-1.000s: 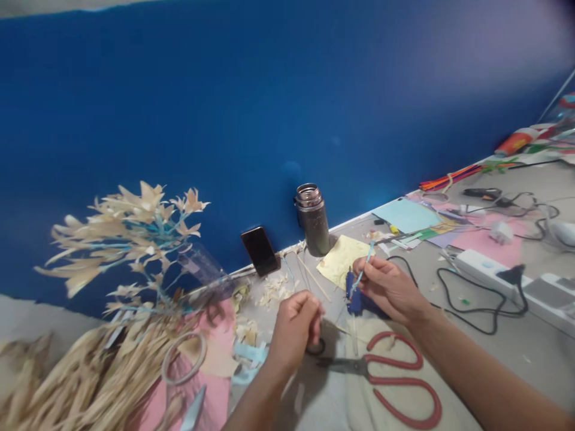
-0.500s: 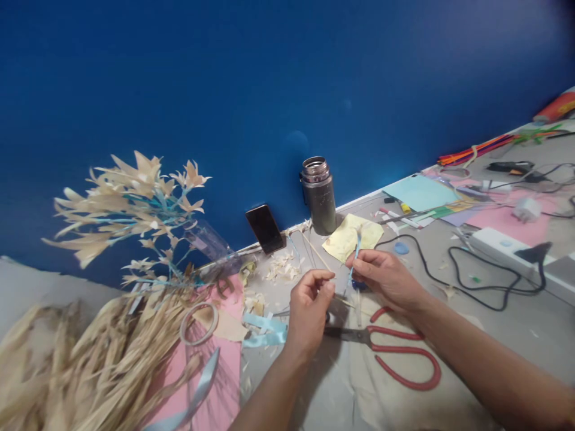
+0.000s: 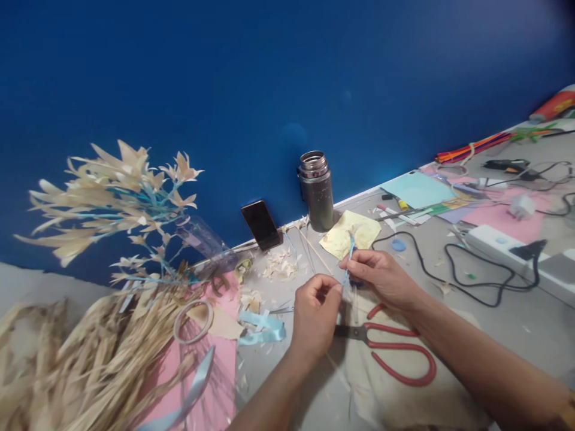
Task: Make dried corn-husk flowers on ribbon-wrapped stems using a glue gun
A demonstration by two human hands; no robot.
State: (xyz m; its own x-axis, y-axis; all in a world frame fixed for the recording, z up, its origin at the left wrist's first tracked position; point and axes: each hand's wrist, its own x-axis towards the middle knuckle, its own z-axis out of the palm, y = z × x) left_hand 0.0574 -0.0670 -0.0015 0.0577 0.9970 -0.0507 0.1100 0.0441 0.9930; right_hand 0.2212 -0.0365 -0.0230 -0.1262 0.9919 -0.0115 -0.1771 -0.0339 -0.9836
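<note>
My right hand [image 3: 381, 276] pinches a thin light-blue stem [image 3: 348, 254] that points up from its fingertips, over a yellow paper sheet [image 3: 350, 235]. My left hand [image 3: 317, 314] is curled just left of it, thumb and forefinger pinched together at the stem's lower end. Red-handled scissors [image 3: 395, 356] lie on the table under my right wrist. A small dark-blue object [image 3: 356, 282] sits partly hidden beneath my right fingers.
A metal flask [image 3: 317, 190] and a leaning phone [image 3: 261, 224] stand by the blue wall. A branch of beige paper leaves [image 3: 121, 200], a tape ring [image 3: 193, 321], blue ribbon [image 3: 263, 326] and pink paper [image 3: 215, 371] lie left. Cables [image 3: 485, 281], a power strip [image 3: 507, 248] and coloured papers lie right.
My left hand rose from the scissors' tip and closed in on my right hand until the fingertips nearly meet at the blue stem. The camera view shifted down and left slightly.
</note>
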